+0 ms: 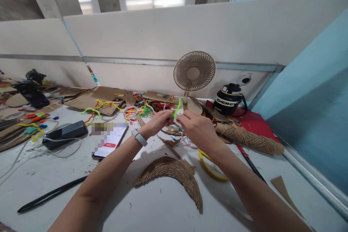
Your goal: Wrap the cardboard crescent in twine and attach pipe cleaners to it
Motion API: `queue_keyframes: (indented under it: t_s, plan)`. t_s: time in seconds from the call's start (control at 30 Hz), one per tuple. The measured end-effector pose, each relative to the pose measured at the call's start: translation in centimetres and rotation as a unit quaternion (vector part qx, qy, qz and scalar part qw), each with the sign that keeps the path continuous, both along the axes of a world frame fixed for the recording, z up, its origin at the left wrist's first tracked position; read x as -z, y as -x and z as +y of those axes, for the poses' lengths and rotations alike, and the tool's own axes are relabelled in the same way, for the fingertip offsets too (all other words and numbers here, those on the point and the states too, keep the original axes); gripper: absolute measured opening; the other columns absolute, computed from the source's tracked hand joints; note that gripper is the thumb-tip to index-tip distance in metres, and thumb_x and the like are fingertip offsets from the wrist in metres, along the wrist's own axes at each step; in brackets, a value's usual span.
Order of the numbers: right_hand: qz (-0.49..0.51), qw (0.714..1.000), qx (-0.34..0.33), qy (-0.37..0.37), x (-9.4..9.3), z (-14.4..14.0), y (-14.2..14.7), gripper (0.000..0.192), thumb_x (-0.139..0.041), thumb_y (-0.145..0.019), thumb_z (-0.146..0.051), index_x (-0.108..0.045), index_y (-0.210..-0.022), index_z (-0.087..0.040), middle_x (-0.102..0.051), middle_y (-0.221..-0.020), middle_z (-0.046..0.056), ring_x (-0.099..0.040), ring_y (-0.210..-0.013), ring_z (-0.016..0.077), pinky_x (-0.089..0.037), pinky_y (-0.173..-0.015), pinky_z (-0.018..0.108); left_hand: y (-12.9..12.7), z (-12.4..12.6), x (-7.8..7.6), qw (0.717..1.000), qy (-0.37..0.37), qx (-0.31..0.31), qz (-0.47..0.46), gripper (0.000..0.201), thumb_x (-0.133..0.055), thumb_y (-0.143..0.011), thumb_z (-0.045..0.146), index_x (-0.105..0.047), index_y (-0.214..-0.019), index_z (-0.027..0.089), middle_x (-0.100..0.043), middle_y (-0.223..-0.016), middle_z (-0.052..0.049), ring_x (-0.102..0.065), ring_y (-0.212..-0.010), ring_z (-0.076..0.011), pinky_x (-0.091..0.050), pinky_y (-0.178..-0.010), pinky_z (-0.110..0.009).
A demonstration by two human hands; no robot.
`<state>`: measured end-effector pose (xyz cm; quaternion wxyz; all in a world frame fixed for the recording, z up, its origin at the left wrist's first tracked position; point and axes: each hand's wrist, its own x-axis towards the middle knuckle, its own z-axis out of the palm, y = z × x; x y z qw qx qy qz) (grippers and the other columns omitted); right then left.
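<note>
Both my hands meet above the middle of the table, close together. Between their fingertips is a bright green pipe cleaner (177, 107), with one end sticking up. My left hand (161, 120), with a grey band on its wrist, pinches it. My right hand (198, 127) is closed at the same spot, its fingertips pressed together near the green piece; part of the grip is hidden. Below them on the table lies a crescent of coiled brown cord (170, 170). A yellow tape roll (209, 172) lies under my right forearm.
A small fan (194, 72) stands behind my hands, with a black jug (227, 99) and a cord-wrapped roll (250, 138) to the right. At left are a phone (112, 141), a black power bank (65, 134) with white cables, and black tweezers (51, 193). Colourful pipe cleaners and cardboard (94, 99) crowd the back.
</note>
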<state>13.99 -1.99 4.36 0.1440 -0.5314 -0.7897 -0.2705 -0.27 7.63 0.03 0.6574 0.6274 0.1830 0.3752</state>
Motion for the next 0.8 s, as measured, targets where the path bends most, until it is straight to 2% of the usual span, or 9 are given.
queue_keyframes:
  t_s: [0.13, 0.27, 0.37, 0.47, 0.6, 0.8]
  plan:
    - [0.032, 0.999, -0.005, 0.007, 0.2, 0.1, 0.0, 0.02, -0.047, -0.094, -0.017, -0.067, -0.092, -0.015, -0.066, -0.086, 0.008, -0.054, -0.082, 0.0176, -0.032, -0.066, 0.026, -0.2, 0.1, 0.0, 0.999, 0.029, -0.013, -0.021, 0.034, -0.064, -0.078, 0.045, -0.046, -0.07, 0.018, -0.039, -0.065, 0.005, -0.038, -0.06, -0.0081, -0.038, -0.06, -0.021]
    - [0.123, 0.989, -0.028, 0.077, 0.0, 0.5, -0.7, 0.018, -0.051, -0.093, -0.019, -0.068, -0.09, -0.015, -0.067, -0.087, 0.007, -0.057, -0.078, 0.0152, -0.034, -0.066, 0.024, -0.2, 0.3, -0.2, 0.996, 0.037, -0.036, -0.077, 0.034, -0.065, -0.08, 0.041, -0.044, -0.067, 0.017, -0.036, -0.06, 0.006, -0.034, -0.056, -0.0071, -0.033, -0.055, -0.019]
    - [0.215, 0.964, -0.073, 0.141, -0.5, 0.9, -1.8, 0.014, -0.056, -0.088, -0.016, -0.07, -0.086, -0.014, -0.068, -0.081, 0.005, -0.058, -0.073, 0.0135, -0.037, -0.067, 0.022, 0.0, 0.5, -0.4, 0.989, 0.048, -0.071, -0.123, 0.03, -0.064, -0.082, 0.034, -0.044, -0.066, 0.017, -0.033, -0.057, 0.007, -0.03, -0.053, -0.0066, -0.029, -0.051, -0.019]
    - [0.292, 0.936, -0.104, 0.167, -0.9, 1.1, -2.8, 0.012, -0.059, -0.083, -0.017, -0.07, -0.081, -0.014, -0.067, -0.074, 0.003, -0.057, -0.068, 0.0128, -0.038, -0.065, 0.022, 0.2, 0.9, -0.5, 0.984, 0.041, -0.074, -0.155, 0.029, -0.062, -0.084, 0.03, -0.044, -0.065, 0.017, -0.033, -0.057, 0.006, -0.031, -0.052, -0.0065, -0.028, -0.051, -0.019]
    - [0.353, 0.909, -0.1, 0.198, -1.3, 1.1, -3.7, 0.016, -0.059, -0.081, -0.025, -0.071, -0.078, -0.014, -0.065, -0.066, 0.001, -0.054, -0.062, 0.0123, -0.038, -0.06, 0.023, 0.5, 1.4, -0.6, 0.976, 0.029, -0.094, -0.193, 0.032, -0.062, -0.085, 0.027, -0.043, -0.062, 0.017, -0.034, -0.056, 0.006, -0.032, -0.051, -0.0062, -0.03, -0.051, -0.019]
    - [0.405, 0.856, -0.088, 0.31, -2.4, 0.7, -6.4, 0.031, -0.064, -0.078, -0.044, -0.071, -0.081, -0.014, -0.066, -0.067, 0.002, -0.056, -0.06, 0.0129, -0.04, -0.056, 0.023, 1.5, 1.9, -1.7, 0.965, 0.061, -0.109, -0.229, 0.031, -0.059, -0.086, 0.022, -0.041, -0.061, 0.017, -0.031, -0.054, 0.007, -0.029, -0.048, -0.0057, -0.033, -0.051, -0.018]
